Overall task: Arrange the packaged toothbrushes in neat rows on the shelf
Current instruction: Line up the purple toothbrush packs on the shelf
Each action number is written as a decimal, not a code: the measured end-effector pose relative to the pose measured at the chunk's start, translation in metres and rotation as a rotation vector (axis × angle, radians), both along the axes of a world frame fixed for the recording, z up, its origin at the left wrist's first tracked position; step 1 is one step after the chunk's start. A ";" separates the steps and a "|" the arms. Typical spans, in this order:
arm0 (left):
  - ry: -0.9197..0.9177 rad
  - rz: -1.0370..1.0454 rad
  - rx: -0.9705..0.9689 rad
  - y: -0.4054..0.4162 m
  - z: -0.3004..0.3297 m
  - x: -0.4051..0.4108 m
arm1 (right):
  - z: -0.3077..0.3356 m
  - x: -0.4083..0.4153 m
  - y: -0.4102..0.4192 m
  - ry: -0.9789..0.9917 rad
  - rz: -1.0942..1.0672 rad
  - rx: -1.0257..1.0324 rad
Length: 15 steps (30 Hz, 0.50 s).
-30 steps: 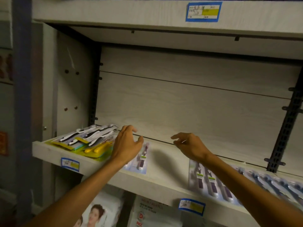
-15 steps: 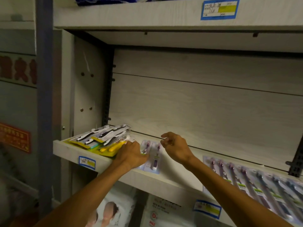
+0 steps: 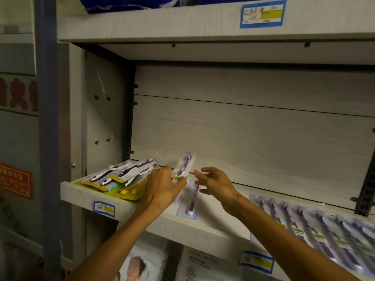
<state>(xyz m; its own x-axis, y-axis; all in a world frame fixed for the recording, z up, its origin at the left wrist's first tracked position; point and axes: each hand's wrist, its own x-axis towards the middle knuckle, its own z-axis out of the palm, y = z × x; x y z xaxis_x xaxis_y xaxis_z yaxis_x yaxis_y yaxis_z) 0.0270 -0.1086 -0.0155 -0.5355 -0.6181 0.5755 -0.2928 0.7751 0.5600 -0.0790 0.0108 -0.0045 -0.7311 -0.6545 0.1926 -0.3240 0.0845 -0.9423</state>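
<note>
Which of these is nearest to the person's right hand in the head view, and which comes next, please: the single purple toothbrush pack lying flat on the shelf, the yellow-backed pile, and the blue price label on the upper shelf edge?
From the right hand:
1. Single purple toothbrush pack, just below-left of it.
2. Yellow-backed pile, at the shelf's left end, beyond the left hand.
3. Blue price label, high above.

Two bare forearms enter from the lower edge of the head view, each uncovered from frame edge to wrist; no sleeve reaches into sight. Left hand: bare, ungloved, shown from the back, knuckles and wrist in plain view. Right hand: likewise bare and ungloved, lean, wrist bone showing. The wrists and those fingers that show carry nothing worn. Light is dim, and the forearms blur toward the frame edge.
</note>
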 end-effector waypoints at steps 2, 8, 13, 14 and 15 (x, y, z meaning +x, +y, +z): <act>0.118 -0.063 -0.040 0.014 0.000 -0.001 | 0.006 0.003 0.002 -0.067 0.053 -0.063; 0.301 -0.215 -0.094 0.047 -0.013 -0.016 | 0.018 0.008 0.018 -0.127 -0.009 -0.236; 0.349 -0.355 -0.045 0.053 -0.008 -0.022 | 0.024 -0.005 0.037 -0.125 -0.108 -0.302; 0.349 -0.364 -0.047 0.050 -0.007 -0.022 | 0.026 -0.008 0.042 -0.121 -0.129 -0.318; 0.352 -0.358 -0.044 0.046 -0.006 -0.021 | 0.027 -0.012 0.046 -0.118 -0.150 -0.335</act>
